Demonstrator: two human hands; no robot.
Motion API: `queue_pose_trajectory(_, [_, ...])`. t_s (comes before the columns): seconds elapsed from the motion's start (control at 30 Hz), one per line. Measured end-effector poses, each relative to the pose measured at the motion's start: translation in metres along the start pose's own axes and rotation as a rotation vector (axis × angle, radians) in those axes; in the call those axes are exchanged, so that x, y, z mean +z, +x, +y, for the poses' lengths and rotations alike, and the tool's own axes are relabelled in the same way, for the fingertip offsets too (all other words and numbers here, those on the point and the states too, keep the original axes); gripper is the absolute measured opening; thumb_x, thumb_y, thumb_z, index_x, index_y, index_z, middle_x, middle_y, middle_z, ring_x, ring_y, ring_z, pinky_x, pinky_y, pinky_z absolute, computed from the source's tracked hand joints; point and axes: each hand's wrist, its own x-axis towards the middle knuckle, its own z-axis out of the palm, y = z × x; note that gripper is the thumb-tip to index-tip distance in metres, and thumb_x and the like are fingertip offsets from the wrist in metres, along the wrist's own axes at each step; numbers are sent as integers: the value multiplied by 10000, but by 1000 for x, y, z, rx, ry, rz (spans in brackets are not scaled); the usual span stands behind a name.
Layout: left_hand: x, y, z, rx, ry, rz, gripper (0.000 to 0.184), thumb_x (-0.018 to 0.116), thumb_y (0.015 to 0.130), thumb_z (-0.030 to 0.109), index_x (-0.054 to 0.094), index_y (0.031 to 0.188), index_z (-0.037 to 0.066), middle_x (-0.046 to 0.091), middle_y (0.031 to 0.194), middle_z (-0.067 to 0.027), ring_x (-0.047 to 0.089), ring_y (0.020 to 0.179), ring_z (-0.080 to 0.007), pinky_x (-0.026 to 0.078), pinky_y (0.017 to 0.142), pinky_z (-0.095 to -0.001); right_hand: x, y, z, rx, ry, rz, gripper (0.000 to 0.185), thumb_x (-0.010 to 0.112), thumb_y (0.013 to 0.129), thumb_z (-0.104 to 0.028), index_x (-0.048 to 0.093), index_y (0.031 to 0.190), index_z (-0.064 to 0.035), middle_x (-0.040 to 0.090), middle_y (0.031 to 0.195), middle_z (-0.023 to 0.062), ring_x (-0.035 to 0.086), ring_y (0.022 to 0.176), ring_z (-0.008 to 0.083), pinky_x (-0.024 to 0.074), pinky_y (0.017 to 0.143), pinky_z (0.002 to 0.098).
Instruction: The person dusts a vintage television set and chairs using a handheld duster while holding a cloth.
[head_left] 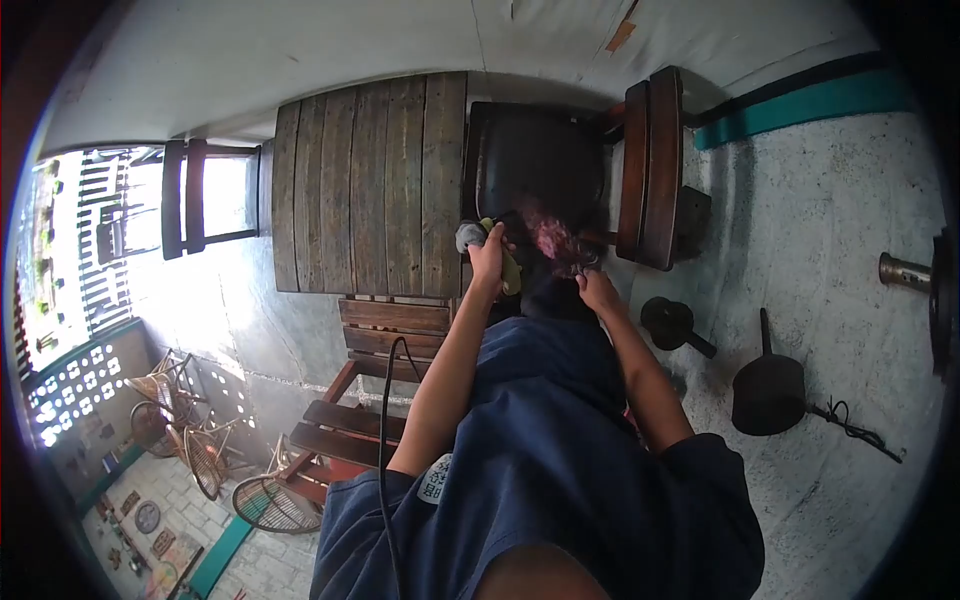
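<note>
The lump (555, 240), pinkish and blurred, is to the right of the table (370, 180), past its right edge and in front of the near part of the dark seat (540, 150). It sits between the two hands, with the right hand (597, 289) clearly the nearer. Its long axis looks slanted: one end points up toward the seat and the table side, the other comes down to the right fingers, so from that grip it lies up and to the left.

The left hand (487, 258), just beside the table's right edge, is clamped round the tool (511, 274), which is green with a grey end close to the table's near right corner. From this hand the lump lies off to the right, apart from the fingers. The right fingers are curled in at the lump's lower end, but what they pinch there is too blurred, so I cannot tell how firm that hold is.

A black cord (384, 440) runs down on the near side of the table, along the left arm; its join is hidden. The pan (768, 395) stands well right of the table
</note>
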Motion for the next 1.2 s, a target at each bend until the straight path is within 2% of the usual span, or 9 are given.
queue_pose_trajectory(0.3, [69, 44, 30, 35, 94, -21, 203, 675, 876, 210, 536, 818, 74, 546, 694, -19, 576, 576, -131, 463, 511, -287, -12, 83, 8, 64, -23, -9, 278, 528, 926, -242, 620, 1004, 9, 643, 991, 260, 599, 977, 427, 476, 819, 503])
queue_pose_trajectory(0.37, [90, 57, 41, 26, 127, -14, 213, 679, 874, 217, 534, 818, 71, 547, 689, -21, 578, 575, -134, 465, 505, -292, -8, 105, 10, -58, -106, 201, 301, 524, 926, -284, 650, 993, -20, 662, 945, 238, 623, 931, 424, 483, 816, 513])
queue_pose_trajectory(0.47, [122, 71, 57, 3, 169, 33, 229, 685, 869, 229, 536, 814, 63, 550, 679, -26, 581, 572, -141, 468, 495, -302, -48, 130, -5, 51, 15, -52, 301, 528, 922, -290, 649, 976, -20, 662, 949, 238, 623, 931, 427, 484, 825, 517])
queue_pose_trajectory(0.8, [196, 98, 90, 26, 262, 32, 214, 706, 844, 221, 550, 851, 74, 563, 697, -39, 578, 610, -156, 485, 528, -322, -44, 201, -31, 146, 261, 45, 298, 486, 945, -256, 623, 976, 6, 650, 903, 278, 609, 913, 468, 493, 797, 530])
queue_pose_trajectory(0.9, [209, 106, 86, -1, 281, 44, 213, 714, 839, 214, 553, 890, 84, 564, 700, -41, 579, 639, -156, 488, 561, -325, -12, 208, -28, 218, 293, 481, 311, 496, 942, -266, 640, 977, 7, 649, 908, 280, 610, 910, 468, 494, 807, 521])
queue_pose_trajectory(0.97, [210, 124, 74, -1, 278, 26, 212, 712, 841, 216, 557, 897, 83, 567, 699, -43, 577, 640, -154, 484, 565, -318, -22, 207, -28, -33, 331, 763, 331, 492, 943, -285, 662, 984, -3, 654, 890, 276, 619, 894, 462, 499, 803, 509])
queue_pose_trajectory(1.0, [207, 135, 64, 40, 315, -12, 206, 708, 844, 218, 558, 890, 85, 569, 701, -41, 578, 643, -154, 482, 564, -315, -36, 202, -26, -21, 332, 771, 331, 492, 943, -285, 662, 984, -3, 654, 890, 276, 619, 894, 462, 499, 803, 509])
queue_pose_trajectory(1.07, [213, 136, 61, 77, 358, -59, 200, 704, 847, 220, 560, 883, 86, 570, 704, -38, 579, 645, -154, 479, 562, -312, -64, 188, -18, 192, 483, 50, 365, 532, 918, -177, 531, 1238, -1, 564, 1187, 284, 531, 1101, 462, 443, 938, 479])
queue_pose_trajectory(1.2, [228, 116, 68, -2, 385, -139, 178, 692, 854, 211, 563, 854, 88, 569, 702, -33, 575, 623, -149, 471, 556, -306, -47, 167, -28, 403, 296, 422, 363, 539, 924, -209, 552, 1233, -19, 565, 1204, 277, 536, 1109, 448, 450, 934, 474])
